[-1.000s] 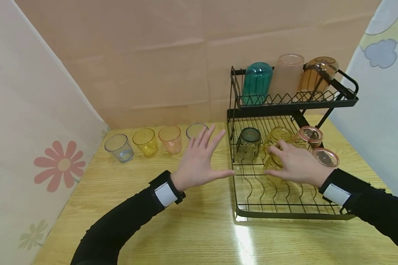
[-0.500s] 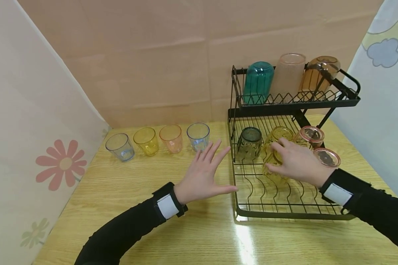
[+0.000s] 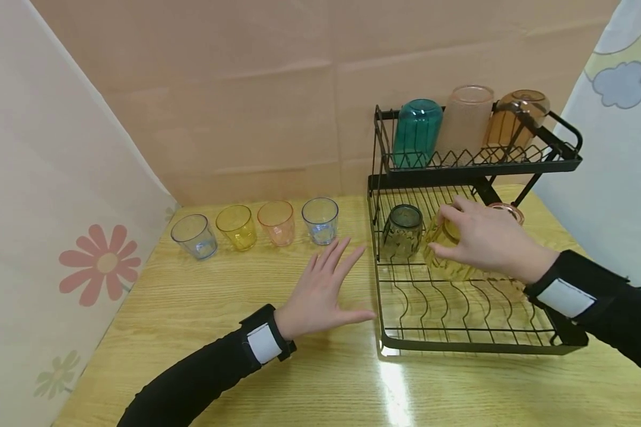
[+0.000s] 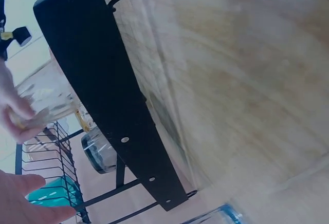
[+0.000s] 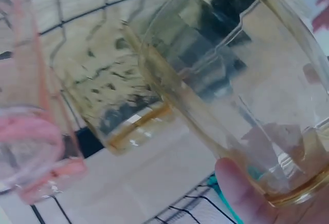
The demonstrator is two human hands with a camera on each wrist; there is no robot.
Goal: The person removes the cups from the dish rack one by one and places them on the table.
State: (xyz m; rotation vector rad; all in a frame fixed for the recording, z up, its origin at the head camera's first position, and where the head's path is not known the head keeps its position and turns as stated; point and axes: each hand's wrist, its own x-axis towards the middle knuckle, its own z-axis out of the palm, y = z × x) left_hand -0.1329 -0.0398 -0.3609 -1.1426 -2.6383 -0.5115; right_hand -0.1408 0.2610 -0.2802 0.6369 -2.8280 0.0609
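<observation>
My right hand (image 3: 486,240) grips a yellow glass (image 5: 247,90) upside down above the lower tier of the black dish rack (image 3: 481,346). The thumb (image 5: 234,180) presses its side in the right wrist view. Behind it, another yellow glass (image 5: 115,100) stands inverted on the wires. A dark grey glass (image 3: 403,231) sits to their left. Pink glasses (image 5: 36,142) stand on the other side, mostly covered by my right hand in the head view. My left hand (image 3: 315,296) hovers left of the rack, fingers spread, holding nothing.
On the table at left, a bluish glass (image 3: 194,237), a yellow one (image 3: 237,228), a pink one (image 3: 276,223) and a blue-rimmed one (image 3: 320,221) stand upright in a row. The upper tier bears inverted teal (image 3: 418,133), pale pink (image 3: 465,127) and amber (image 3: 515,121) glasses.
My right hand has risen and shifted slightly right, lifting the yellow glass off the lower tier. My left hand has drawn back toward me, uncovering the blue-rimmed glass.
</observation>
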